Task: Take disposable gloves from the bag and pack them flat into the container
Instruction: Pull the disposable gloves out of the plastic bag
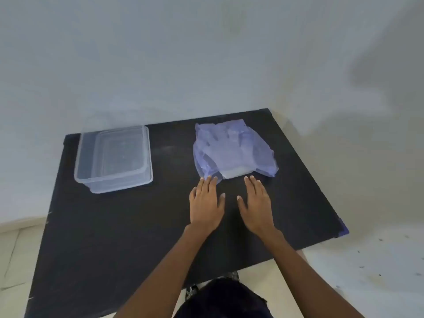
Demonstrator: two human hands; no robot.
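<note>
A translucent blue plastic bag (234,149) lies flat at the back right of the black table (128,226). Pale disposable gloves (229,154) show through it, and their cuff ends stick out at its near opening. A clear rectangular plastic container (113,157) stands open at the back left with nothing visible inside. My left hand (206,205) rests palm down on the table, its fingertips touching the bag's near left corner. Beside it lies my right hand (255,207), also flat with fingers apart, its tips just short of the glove cuffs.
A pale wall rises right behind the table's far edge. Light floor tiles show to the left, right and front of the table. Bare dark tabletop stretches between the container and the bag and along the near side.
</note>
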